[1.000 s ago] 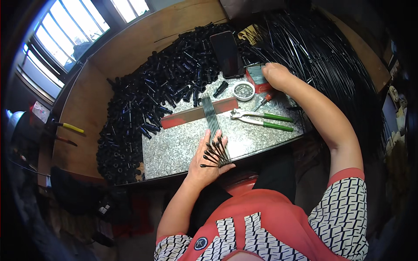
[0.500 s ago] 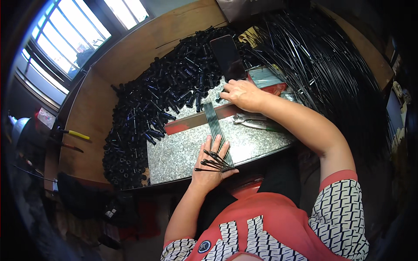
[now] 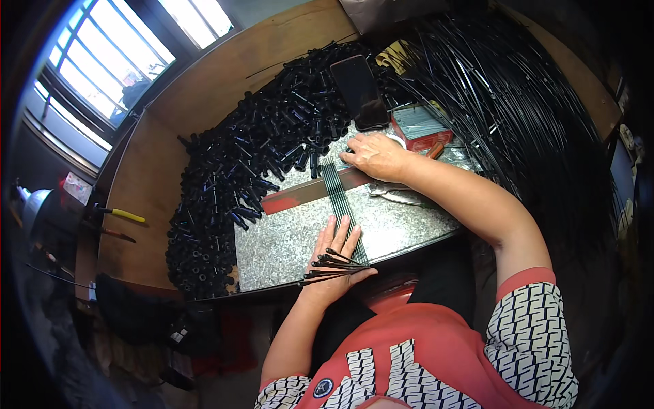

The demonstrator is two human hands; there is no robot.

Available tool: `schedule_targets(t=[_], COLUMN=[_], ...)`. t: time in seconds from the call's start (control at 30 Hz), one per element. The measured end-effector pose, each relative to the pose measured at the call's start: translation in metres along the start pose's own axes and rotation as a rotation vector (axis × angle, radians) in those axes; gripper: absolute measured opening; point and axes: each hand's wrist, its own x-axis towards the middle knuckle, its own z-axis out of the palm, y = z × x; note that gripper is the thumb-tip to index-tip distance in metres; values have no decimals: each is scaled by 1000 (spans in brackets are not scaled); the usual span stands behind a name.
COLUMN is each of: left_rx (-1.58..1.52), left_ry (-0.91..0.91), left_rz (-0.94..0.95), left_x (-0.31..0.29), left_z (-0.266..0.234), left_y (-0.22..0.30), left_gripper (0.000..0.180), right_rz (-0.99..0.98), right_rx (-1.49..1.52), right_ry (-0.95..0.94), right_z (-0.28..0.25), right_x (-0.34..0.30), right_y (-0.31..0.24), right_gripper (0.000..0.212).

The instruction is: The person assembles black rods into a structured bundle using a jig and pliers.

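Thin dark rods (image 3: pixel 336 194) lie side by side on the speckled metal-like work surface, crossing a red and grey flat bar (image 3: pixel 293 196). Their near ends bend aside into black knobbed tips (image 3: pixel 323 262) over the back of my left hand (image 3: pixel 332 247). That hand rests flat beside the rods, fingers stretched forward, thumb by the bend. Just right of the rods' far ends, my right hand (image 3: pixel 377 157) is closed, fingers curled down; a small dark bit shows at its fingertips, too hidden to name. Metal pliers (image 3: pixel 395 193) lie below the right wrist.
Black tubular parts (image 3: pixel 272 123) are heaped along the left and back. A phone (image 3: pixel 355 85) stands behind my right hand, beside a red box of thin rods (image 3: pixel 422 126). Long black cable-like strands (image 3: pixel 497 102) pile at the right. Wooden boards (image 3: pixel 146 160) wall the bench.
My right hand has shifted slightly left and nearer, exposing more of the red box and a white ring behind it. The knobbed tips over my left hand have fanned a little differently.
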Motion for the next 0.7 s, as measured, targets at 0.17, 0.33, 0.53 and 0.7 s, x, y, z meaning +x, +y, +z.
schedule_targets(t=[0.17,0.33,0.53,0.7], left_rx=[-18,-18,-61,-75], left_ry=[28,24,31,26], left_rz=[27,26,31,25], left_x=[1,1,1,1], left_z=[-1,-3,-2,-2], left_y=[0,0,-1,-2], left_gripper=[91,91,90,90], right_rz=[9,15,13,14], right_rx=[-9,-40,-33,-25], right_ry=[18,-5,-4,-37], right_z=[3,5,4,1], right_x=[-2,-3,-3,-2], right_y=[0,-1,-2,-3], right_gripper=[14,14,16,23])
